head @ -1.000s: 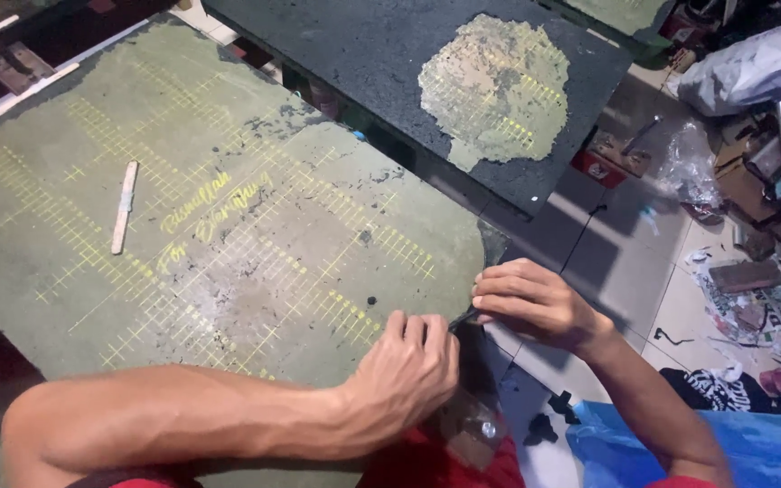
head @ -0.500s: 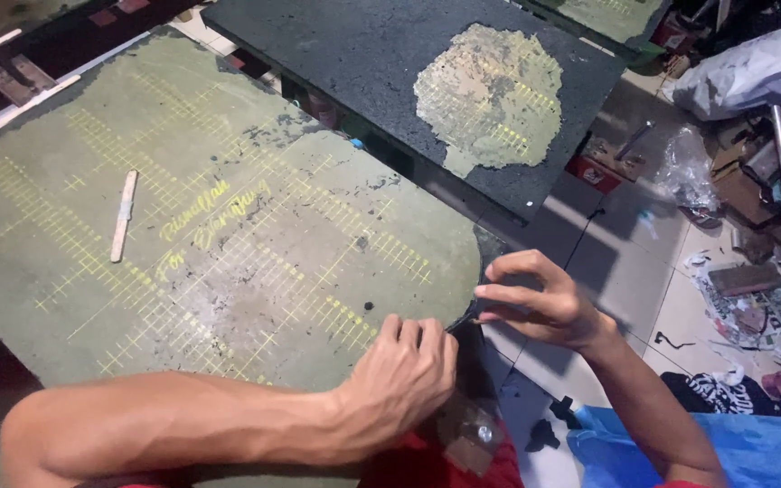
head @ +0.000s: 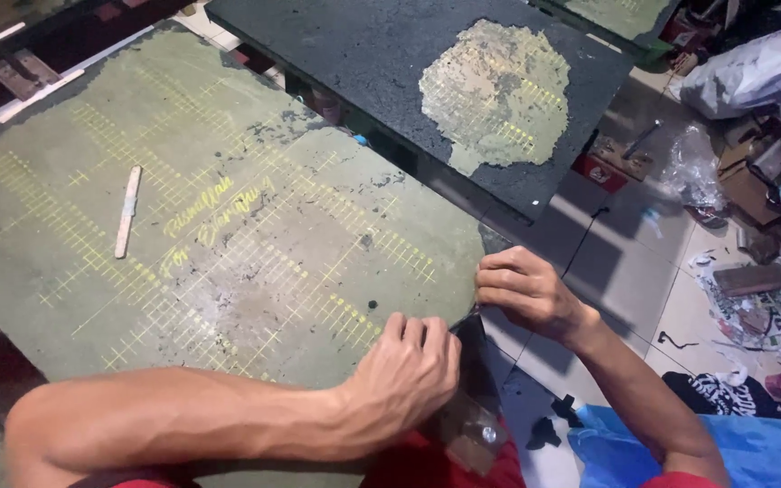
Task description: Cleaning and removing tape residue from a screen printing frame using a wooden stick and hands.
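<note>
Green cutting mat (head: pixel 228 226) lies flat across the counter, worn grey-brown in the middle, yellow grid lines flaking; its near right corner sits between both hands. A dark slab (head: pixel 363 54) with a pale scraped patch lies just beyond it, partly over the floor.

Left hand (head: pixel 409 370) — fingers curled and pressed together, knuckles down on the mat's near edge. Right hand (head: pixel 526 289) — fingertips pinched at the corner; what it pinches I cannot tell, something small and dark at most.

Risks, as judged: the corner overhangs the counter edge, so a hard pull could lift or tear the worn surface. If the pinched item is a blade, a slip would run toward the left hand, which lies close by. A pale flat stick (head: pixel 127 211) lies well apart on the mat — a jolt could roll it off.
</note>
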